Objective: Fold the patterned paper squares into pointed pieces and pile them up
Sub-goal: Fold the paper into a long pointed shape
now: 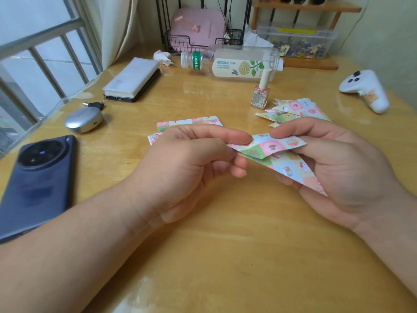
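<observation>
Our bare forearms reach in side by side. Our left hand point(191, 163) pinches the paper point(277, 145) at its fingertips, and our right hand point(338, 168) holds its other end, fingers curled underneath.

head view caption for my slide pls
Left hand and right hand pinch a part-folded patterned paper above the table; folded pieces piled behind.

The paper piece point(274, 147) bears pastel checks of pink, green, blue and yellow, each with small, perhaps fruit, pictures; the phone point(38, 184) is dark blue.
</observation>
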A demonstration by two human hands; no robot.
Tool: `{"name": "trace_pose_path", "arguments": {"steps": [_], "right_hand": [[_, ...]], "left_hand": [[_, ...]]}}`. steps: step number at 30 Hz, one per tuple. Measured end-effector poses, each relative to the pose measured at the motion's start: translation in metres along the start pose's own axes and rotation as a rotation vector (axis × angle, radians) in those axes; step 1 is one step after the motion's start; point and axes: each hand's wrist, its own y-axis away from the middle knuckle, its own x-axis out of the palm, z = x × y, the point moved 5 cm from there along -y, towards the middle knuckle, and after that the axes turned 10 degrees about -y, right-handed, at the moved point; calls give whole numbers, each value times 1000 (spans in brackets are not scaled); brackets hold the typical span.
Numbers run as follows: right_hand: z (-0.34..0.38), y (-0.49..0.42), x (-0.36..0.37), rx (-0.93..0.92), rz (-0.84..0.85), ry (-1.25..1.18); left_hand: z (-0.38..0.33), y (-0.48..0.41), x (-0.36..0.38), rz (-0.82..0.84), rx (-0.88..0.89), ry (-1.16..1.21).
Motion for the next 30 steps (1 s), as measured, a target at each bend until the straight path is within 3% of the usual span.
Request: {"name": "trace_pose_path", "arguments": {"steps": [9,22,27,30], "right_hand": [[-2,-2,-5,45,41,-83],[1,-6,-17,-34,-43,389],[0,-7,-18,-24,-76,346],[3,-6,-19,-24,-61,459]], "left_hand": [[1,-1,-2,-75,28,-237],[2,-2,-8,-145,-35,-288],[4,-2,-8,-116,-85,-423],[3,-2,-8,-68,-94,-663]]}}
